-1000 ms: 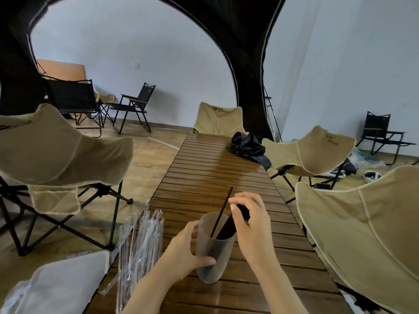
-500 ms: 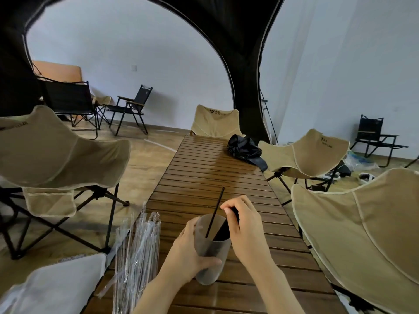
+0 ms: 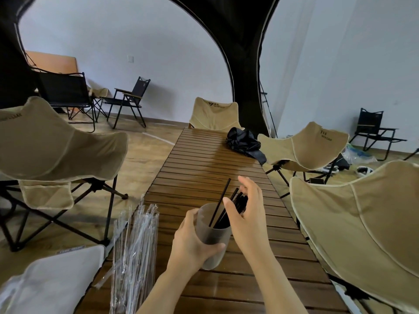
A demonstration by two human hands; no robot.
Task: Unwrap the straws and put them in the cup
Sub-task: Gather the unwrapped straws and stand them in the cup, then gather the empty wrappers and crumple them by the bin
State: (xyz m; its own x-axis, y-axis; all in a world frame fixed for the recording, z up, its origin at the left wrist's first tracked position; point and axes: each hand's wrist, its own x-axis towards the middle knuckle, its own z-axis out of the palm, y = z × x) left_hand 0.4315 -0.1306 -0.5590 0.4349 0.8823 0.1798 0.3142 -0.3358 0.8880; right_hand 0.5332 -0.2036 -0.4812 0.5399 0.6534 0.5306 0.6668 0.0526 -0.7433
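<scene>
A frosted grey cup (image 3: 212,236) stands on the slatted wooden table (image 3: 204,168), and my left hand (image 3: 192,243) is wrapped around its lower half. Several black straws (image 3: 229,203) lean out of the cup toward the right; one sticks up higher on its own. My right hand (image 3: 247,211) hovers just right of the straw tops with the fingers spread, holding nothing. A heap of clear plastic straw wrappers (image 3: 136,245) lies at the table's left edge.
A crumpled black bag (image 3: 243,141) lies at the far right of the table. Beige folding chairs stand on the left (image 3: 56,143), at the far end (image 3: 213,114) and on the right (image 3: 362,218). A pale cushion (image 3: 52,282) sits at the near left.
My right hand has let go of the bunch of black straws, which now rests in the cup, and its fingers have spread apart. My left hand still holds the cup.
</scene>
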